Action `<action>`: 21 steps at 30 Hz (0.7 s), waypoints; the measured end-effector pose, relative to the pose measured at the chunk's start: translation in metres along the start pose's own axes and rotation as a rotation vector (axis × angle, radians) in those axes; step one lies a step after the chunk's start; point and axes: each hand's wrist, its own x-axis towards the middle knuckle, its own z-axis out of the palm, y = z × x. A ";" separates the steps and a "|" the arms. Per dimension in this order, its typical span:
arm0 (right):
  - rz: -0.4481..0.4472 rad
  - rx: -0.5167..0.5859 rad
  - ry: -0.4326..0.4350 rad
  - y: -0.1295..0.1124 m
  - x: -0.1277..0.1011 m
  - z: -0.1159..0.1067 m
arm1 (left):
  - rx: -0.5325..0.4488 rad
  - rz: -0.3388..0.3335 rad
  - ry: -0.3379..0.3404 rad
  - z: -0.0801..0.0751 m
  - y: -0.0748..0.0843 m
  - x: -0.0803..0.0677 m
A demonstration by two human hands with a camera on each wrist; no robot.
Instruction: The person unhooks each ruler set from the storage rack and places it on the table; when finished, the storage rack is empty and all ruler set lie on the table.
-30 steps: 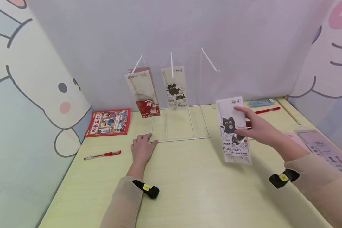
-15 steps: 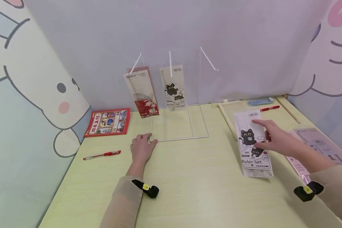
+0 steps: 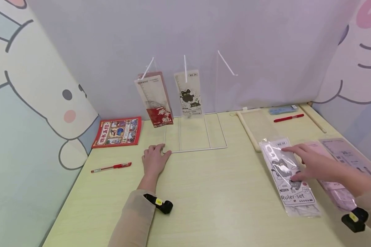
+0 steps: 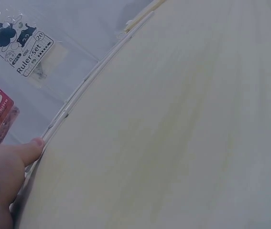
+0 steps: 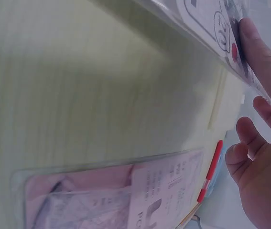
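My right hand (image 3: 318, 163) pinches a clear-wrapped ruler set (image 3: 287, 178) by its right edge, thumb on the front. The card shows black cats, and the packet tilts above the table's right side. In the right wrist view, the other fingers (image 5: 247, 136) curl free below it. At the front left corner of a white wire display rack (image 3: 201, 150), my left hand (image 3: 154, 159) grips the base wire; its thumb (image 4: 32, 148) lies along the wire in the left wrist view. A matching cat ruler set (image 3: 188, 94) hangs on the middle hook, red-and-white ruler sets (image 3: 156, 99) on the left one.
Pink and lilac packets (image 3: 347, 156) lie at the right. Behind them are a cream pouch (image 3: 259, 125), a red pen (image 3: 289, 118), a blue packet (image 3: 282, 110) and a wooden rod (image 3: 313, 119). A red booklet (image 3: 117, 132) and another pen (image 3: 111, 167) lie left.
My right hand has carried the ruler set rightward and toward the front, tilting it back closer to the table. The left hand stays at the rack's corner.
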 end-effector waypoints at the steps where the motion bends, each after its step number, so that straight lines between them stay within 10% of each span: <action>1: -0.005 -0.001 -0.002 0.002 -0.003 0.002 | 0.001 0.001 -0.001 0.000 0.000 0.000; 21: -0.016 -0.053 -0.126 0.010 -0.017 0.018 | -0.003 0.000 0.003 0.001 0.000 0.000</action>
